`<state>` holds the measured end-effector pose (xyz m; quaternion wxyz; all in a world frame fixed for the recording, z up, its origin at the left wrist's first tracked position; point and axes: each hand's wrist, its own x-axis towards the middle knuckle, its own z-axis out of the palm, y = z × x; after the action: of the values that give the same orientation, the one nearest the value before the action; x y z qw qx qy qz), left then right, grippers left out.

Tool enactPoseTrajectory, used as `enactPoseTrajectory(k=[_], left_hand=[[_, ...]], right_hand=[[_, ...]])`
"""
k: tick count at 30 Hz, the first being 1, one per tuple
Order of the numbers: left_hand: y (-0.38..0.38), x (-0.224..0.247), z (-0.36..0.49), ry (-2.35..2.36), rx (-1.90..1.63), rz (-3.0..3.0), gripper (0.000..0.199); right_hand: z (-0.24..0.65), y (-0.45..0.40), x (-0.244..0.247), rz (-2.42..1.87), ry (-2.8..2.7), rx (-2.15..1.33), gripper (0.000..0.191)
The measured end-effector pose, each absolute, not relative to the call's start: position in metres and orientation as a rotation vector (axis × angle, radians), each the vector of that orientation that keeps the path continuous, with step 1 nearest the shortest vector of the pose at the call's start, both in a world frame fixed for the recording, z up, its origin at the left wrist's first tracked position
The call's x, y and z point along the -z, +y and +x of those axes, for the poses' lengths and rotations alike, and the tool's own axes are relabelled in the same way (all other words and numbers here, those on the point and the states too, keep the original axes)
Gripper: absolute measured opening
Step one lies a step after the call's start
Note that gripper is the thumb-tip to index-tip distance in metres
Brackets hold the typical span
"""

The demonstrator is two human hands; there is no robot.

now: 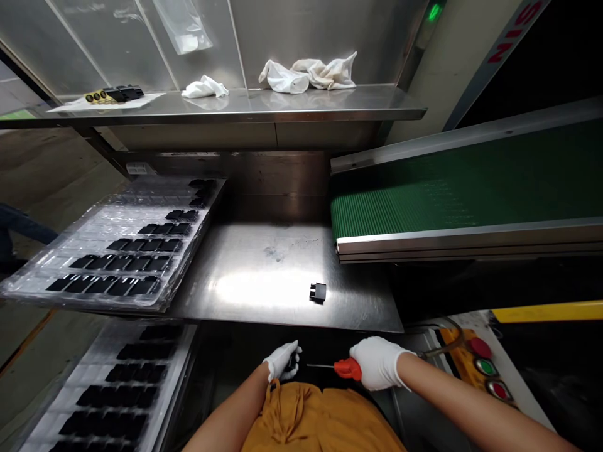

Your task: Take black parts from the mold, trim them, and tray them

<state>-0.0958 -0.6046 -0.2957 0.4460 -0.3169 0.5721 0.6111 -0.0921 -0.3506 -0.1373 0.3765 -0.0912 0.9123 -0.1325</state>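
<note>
My left hand (282, 362), in a white glove, is shut on a small black part (293, 361) that is mostly hidden by the fingers. My right hand (377, 363), also gloved in white, grips a screwdriver (347, 369) with an orange handle. Its thin metal shaft points left towards the black part, and I cannot tell whether the tip touches it. A similar black block (318, 292) lies on the steel table (264, 276), beyond both hands and near the table's front edge.
Clear plastic trays (127, 245) holding rows of black parts are stacked at left, with another (108, 389) lower down. A green conveyor belt (452, 188) runs at right. A panel of red and green buttons (485, 367) sits at lower right. A steel shelf (235, 103) holds white cloths.
</note>
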Motion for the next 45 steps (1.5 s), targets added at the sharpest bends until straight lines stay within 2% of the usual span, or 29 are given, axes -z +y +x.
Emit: enactPoseTrajectory(k=[2, 6, 14, 24, 45], left_hand=[[-0.605, 0.297, -0.096, 1.42, -1.513, -0.765, 0.043], [-0.607, 0.302, -0.097, 1.428, -1.487, -0.712, 0.037], [-0.614, 0.312, -0.095, 1.495, -1.45, -0.617, 0.028], [-0.62, 0.317, -0.089, 1.562, -1.511, -0.39, 0.055], [-0.614, 0.307, -0.092, 1.929, -1.243, 0.002, 0.048]], right_hand=[[-0.093, -0.352, 0.136, -0.278, 2.329, 0.279, 0.012], [-0.098, -0.354, 0.138, -0.414, 2.259, 0.123, 0.025], [-0.105, -0.358, 0.138, -0.464, 2.167, 0.078, 0.034], [-0.11, -0.357, 0.139, -0.443, 2.117, 0.01, 0.04], [-0.116, -0.359, 0.14, -0.449, 2.145, 0.009, 0.037]])
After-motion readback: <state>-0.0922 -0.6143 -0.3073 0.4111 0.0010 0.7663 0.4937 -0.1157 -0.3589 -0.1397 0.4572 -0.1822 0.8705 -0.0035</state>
